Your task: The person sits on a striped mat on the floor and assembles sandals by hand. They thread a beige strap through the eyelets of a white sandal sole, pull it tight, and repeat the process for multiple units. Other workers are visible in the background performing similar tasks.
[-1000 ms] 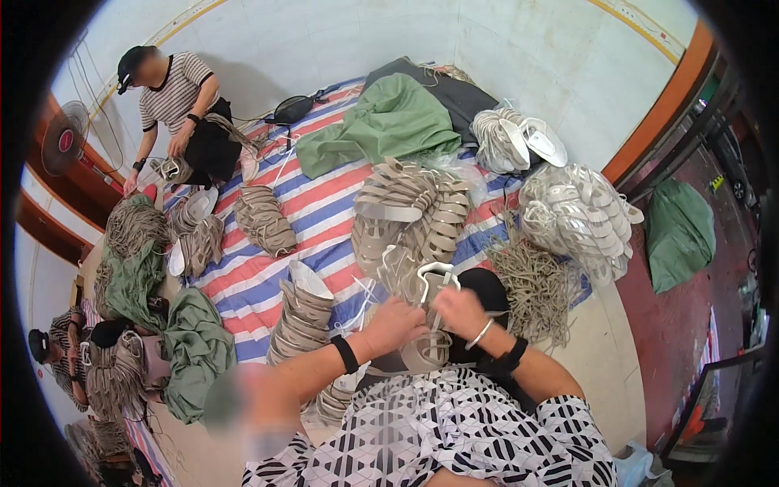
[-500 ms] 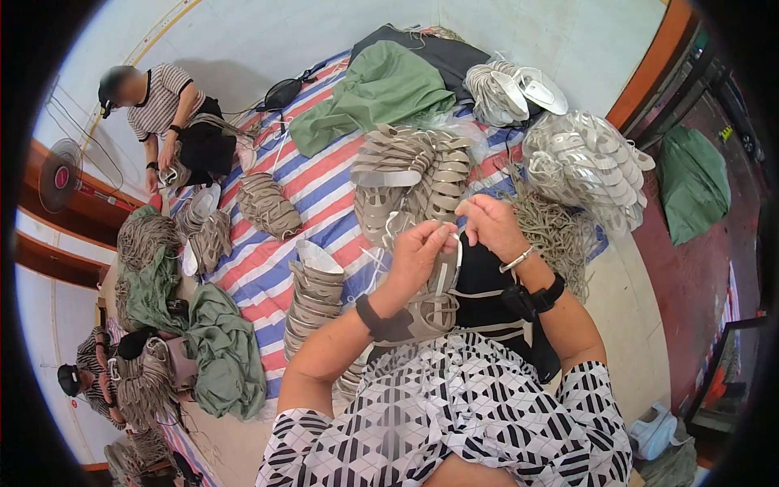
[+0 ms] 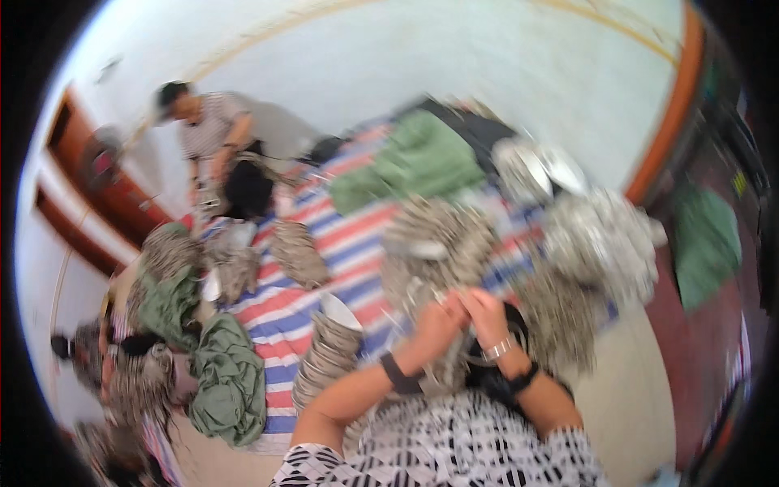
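Note:
My left hand (image 3: 438,329) and my right hand (image 3: 487,316) meet over my lap, their fingers closed and pressed together at the tips. Motion blur hides what is pinched between them. Just beyond the fingertips lies a large heap of beige shoe uppers (image 3: 415,235), nested in curved rows. A tall stack of beige uppers (image 3: 327,349) leans beside my left forearm. Under my wrists some dark cloth and beige material are partly covered by my arms. Right of my right hand spreads a tangled pile of beige laces (image 3: 560,316).
A striped sheet (image 3: 280,345) covers the floor. Green cloths (image 3: 414,162) lie at the back and left (image 3: 227,381). A plastic-wrapped bundle of uppers (image 3: 600,239) sits to the right. Two people work at left, one seated farther back (image 3: 217,130) and one nearer (image 3: 89,353).
My view has tilted up, so the scene sits lower and farther right. My right hand, slightly apart before, now touches my left. The white lace seen at my fingers is lost in blur.

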Demonstrator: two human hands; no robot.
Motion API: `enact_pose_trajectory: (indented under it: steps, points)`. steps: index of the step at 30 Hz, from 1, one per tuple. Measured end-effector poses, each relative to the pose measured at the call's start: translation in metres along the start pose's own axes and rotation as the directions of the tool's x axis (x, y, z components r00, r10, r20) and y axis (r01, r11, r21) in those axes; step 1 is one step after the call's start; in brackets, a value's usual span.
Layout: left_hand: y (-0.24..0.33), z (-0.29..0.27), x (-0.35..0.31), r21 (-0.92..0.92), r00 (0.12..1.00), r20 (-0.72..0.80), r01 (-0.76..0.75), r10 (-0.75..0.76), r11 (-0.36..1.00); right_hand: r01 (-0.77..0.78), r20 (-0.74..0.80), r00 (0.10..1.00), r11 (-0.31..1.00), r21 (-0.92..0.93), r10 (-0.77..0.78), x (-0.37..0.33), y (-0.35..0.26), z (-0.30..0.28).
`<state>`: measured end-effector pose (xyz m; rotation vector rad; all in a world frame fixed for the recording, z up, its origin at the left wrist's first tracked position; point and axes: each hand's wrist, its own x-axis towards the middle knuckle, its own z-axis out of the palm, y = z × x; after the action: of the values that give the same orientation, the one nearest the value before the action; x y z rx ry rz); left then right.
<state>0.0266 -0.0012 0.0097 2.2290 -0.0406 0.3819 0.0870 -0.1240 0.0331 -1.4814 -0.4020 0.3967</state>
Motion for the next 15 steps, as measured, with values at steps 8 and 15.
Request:
enact_pose_trajectory:
  steps: [8, 15]
  points:
    - [-0.01, -0.006, -0.042, 0.08, 0.985, -0.099, -0.13, 0.138, 0.988, -0.076, -0.077, 0.991, 0.928, 0.365, 0.112, 0.0, 0.019, -0.007]
    - [-0.017, -0.01, -0.079, 0.133, 0.993, 0.065, -0.11, 0.102, 0.985, -0.413, 0.157, 0.907, 0.748, 0.52, 0.391, 0.031, 0.035, -0.04]
